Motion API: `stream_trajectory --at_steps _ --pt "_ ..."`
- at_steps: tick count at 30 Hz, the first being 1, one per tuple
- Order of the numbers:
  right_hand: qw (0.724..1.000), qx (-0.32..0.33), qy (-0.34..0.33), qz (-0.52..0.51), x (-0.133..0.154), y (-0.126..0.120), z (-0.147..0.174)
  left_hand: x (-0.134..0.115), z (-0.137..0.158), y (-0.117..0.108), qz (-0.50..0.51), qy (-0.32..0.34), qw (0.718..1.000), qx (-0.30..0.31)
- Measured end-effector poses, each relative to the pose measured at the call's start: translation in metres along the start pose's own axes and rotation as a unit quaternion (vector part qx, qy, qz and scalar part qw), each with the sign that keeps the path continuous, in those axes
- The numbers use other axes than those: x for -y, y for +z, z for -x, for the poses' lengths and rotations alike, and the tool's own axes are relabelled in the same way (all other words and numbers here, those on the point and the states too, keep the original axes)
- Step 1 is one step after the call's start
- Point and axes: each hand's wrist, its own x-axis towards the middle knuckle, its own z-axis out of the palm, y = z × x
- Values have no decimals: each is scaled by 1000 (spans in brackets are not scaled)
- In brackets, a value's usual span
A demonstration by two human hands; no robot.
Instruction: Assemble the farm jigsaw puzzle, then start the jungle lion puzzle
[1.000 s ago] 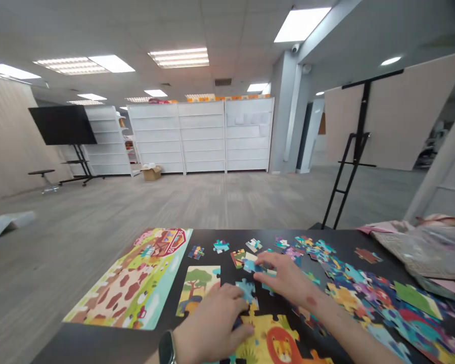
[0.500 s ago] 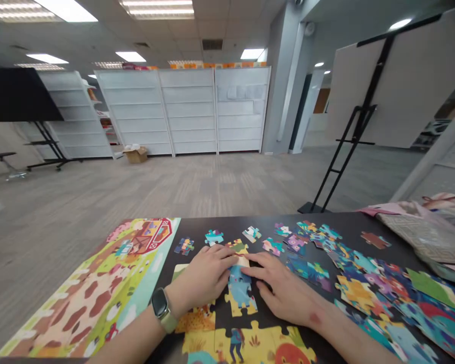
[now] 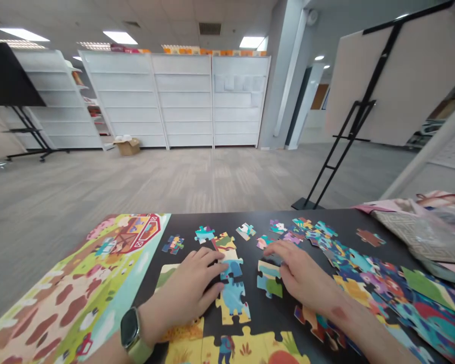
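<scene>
My left hand (image 3: 197, 280) rests palm down with fingers spread, thumb and fingertips at the left edge of a joined strip of puzzle pieces (image 3: 233, 298) showing a blue animal. A red, green and yellow puzzle piece (image 3: 225, 241) tops that strip. To the right, my right hand (image 3: 299, 265) has its thumb and bent fingers at the upper right edge of a blue and green puzzle piece (image 3: 270, 279). Some of its fingertips are hidden. Closest to me lies a joined yellow puzzle section (image 3: 246, 349), cut off by the lower frame edge.
A farm picture sheet (image 3: 79, 293) covers the table's left side. Several loose pieces (image 3: 205, 234) lie along the back. Many colourful pieces (image 3: 379, 278) crowd the right, beside a patterned bag (image 3: 413, 227). An easel (image 3: 345, 146) stands beyond the table.
My right hand has left the strip and moved right, to the blue and green puzzle piece. My left hand stays by the strip. The view has shifted slightly down and right.
</scene>
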Motion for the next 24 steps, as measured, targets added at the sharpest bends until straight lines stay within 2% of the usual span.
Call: stream_trajectory --at_steps 7,12,20,24 --pt "999 20 -25 -14 8 0 4 -8 1 14 50 -43 997 -48" --pt "999 29 -41 -20 8 1 5 -1 -1 20 67 -32 994 -77" --pt "998 47 -25 -18 8 -2 3 2 -7 17 -41 13 998 -50" --pt "997 80 -2 -3 14 -9 8 -2 -8 16 -40 19 997 -57"
